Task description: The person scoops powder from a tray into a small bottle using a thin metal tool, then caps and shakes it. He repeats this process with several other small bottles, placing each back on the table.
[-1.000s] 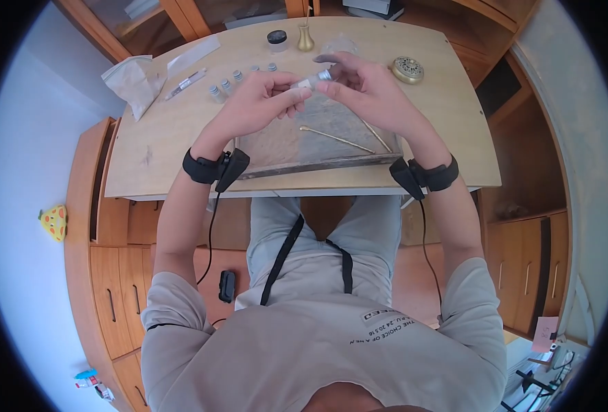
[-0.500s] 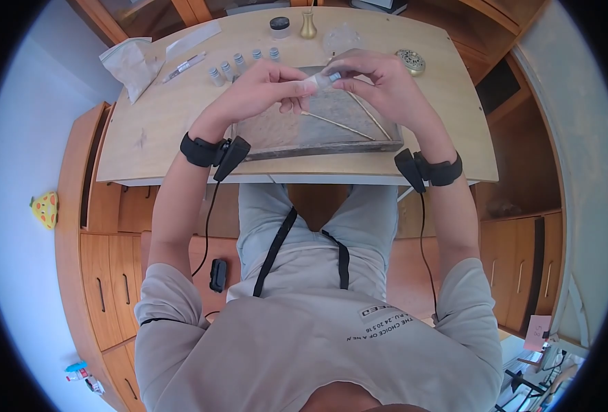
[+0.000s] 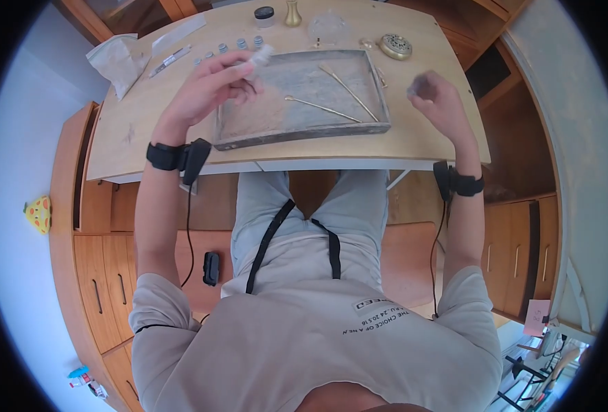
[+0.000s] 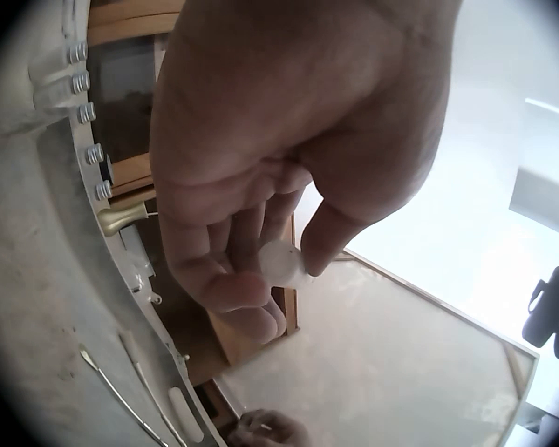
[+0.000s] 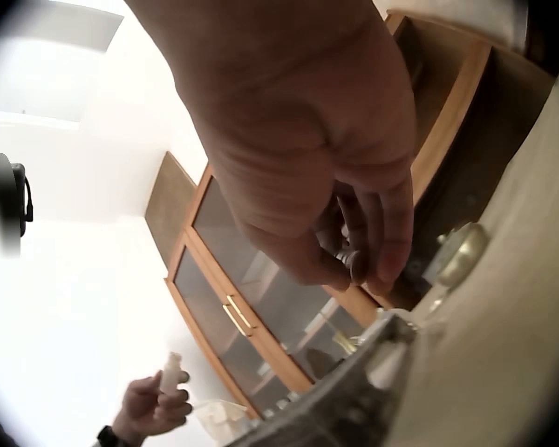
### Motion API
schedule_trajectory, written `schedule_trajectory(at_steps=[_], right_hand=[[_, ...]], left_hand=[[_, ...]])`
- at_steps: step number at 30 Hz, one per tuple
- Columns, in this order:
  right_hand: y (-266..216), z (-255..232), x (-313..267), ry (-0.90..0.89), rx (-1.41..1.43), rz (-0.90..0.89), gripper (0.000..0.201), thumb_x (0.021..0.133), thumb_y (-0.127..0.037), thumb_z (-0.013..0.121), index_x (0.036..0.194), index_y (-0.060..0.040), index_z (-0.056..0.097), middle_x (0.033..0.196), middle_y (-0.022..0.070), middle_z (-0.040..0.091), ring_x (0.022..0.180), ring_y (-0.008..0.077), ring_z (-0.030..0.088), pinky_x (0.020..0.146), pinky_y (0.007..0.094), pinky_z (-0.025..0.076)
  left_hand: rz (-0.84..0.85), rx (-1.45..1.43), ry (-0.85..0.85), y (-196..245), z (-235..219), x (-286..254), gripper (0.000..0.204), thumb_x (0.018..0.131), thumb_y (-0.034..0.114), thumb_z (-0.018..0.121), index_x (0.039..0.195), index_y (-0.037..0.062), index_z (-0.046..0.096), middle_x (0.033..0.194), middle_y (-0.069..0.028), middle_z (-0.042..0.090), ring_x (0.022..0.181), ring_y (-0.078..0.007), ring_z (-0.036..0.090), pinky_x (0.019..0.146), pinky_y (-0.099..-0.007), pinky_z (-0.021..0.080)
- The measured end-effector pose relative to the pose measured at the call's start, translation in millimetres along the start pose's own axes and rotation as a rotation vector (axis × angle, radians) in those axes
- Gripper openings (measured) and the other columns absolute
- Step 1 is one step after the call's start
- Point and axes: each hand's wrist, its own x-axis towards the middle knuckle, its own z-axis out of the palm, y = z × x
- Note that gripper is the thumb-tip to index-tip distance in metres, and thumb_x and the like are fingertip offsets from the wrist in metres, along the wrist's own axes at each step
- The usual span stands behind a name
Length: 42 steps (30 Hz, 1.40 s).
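My left hand [image 3: 208, 89] pinches a small clear vial [image 3: 261, 56] between thumb and fingers, above the left back corner of a grey wooden tray [image 3: 225, 145]. The left wrist view shows the round bottom of the vial [image 4: 281, 264]; the right wrist view shows its narrow neck with no cap on it. Over the table to the right of the tray, my right hand [image 3: 445, 110] has its fingertips pinched on a small silvery cap [image 3: 412, 90], mostly hidden by the fingers. Two thin brass tools, one a small scoop [image 3: 321, 108], lie in the tray.
Several capped vials [image 3: 241, 44] stand behind the left hand. Along the back are a black-lidded jar [image 3: 265, 17], a brass vase [image 3: 292, 14] and a clear glass dish [image 3: 330, 29]. A round brass box [image 3: 395, 47] sits at right, a plastic bag [image 3: 115, 65] and pen [image 3: 169, 61] at left.
Both hands were together at the vial over the tray. The cap has come off; my right hand has moved right with it, and my left hand has moved left with the vial.
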Motion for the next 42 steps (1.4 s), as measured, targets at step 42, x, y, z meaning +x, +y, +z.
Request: schedule_trajectory(at_steps=[42], right_hand=[[-101.9, 93.0, 85.6, -0.845, -0.791, -0.106, 0.020, 0.070, -0.010, 0.071, 0.077, 0.0075, 0.065, 0.082, 0.0243, 0.066, 0.082, 0.0436, 0.065, 0.076, 0.0475, 0.053]], left_hand=[[-0.007, -0.438, -0.316, -68.3, -98.6, 69.5, 0.034, 0.094, 0.001, 0.067, 0.126, -0.0026, 0.059, 0.108, -0.0087, 0.067, 0.096, -0.0164, 0.067, 0.081, -0.0294, 0.056]])
